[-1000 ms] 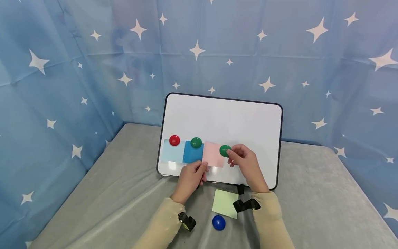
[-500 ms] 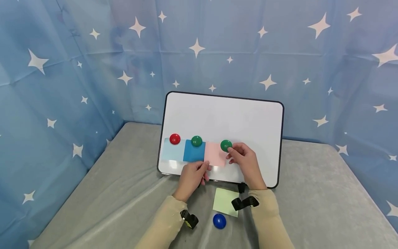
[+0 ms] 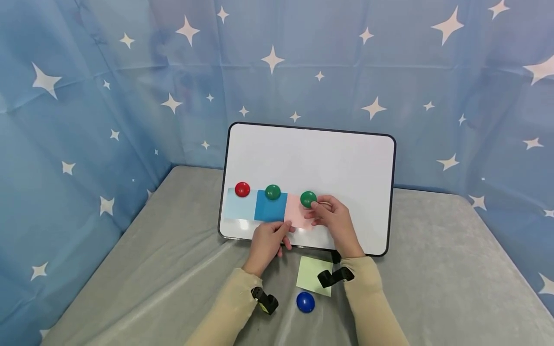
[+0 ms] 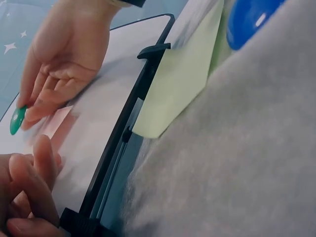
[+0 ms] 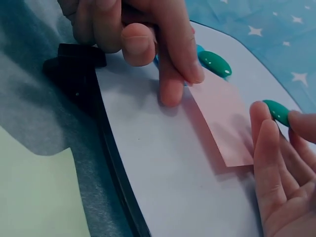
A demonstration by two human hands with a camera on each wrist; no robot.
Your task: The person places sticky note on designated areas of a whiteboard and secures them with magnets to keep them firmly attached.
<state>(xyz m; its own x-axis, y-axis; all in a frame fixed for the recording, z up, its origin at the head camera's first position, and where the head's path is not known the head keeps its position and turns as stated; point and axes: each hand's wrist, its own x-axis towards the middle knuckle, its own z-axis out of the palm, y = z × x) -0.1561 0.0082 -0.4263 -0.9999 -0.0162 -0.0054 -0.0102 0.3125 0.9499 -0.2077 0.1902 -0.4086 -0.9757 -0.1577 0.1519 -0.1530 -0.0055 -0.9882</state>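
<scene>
Black edging (image 3: 311, 128) with rounded corners runs round a white rectangular board (image 3: 342, 163) in the middle of the frame. From where I stand, most of the room to move lies above the hands, up to the top edge, with a narrower strip of white at the right. Down low it's tighter: the person's left hand (image 3: 269, 240) overlaps the lower edge. Soft grey cloth (image 3: 454, 264) spreads wide on both sides.

That left hand pinches the lower left corner of a square pink paper note (image 3: 296, 211), right of a darker blue square paper note (image 3: 267, 210); in the right wrist view the pink note throws a shadow on the board. The right hand (image 3: 335, 218) grasps a glossy, domed green round disc (image 3: 308, 199) between thumb and finger, over the pink note's upper right part. I can't tell whether it touches the paper. Its smooth face catches a small highlight, much like the second green domed disc (image 3: 272, 192) atop the blue note.
</scene>
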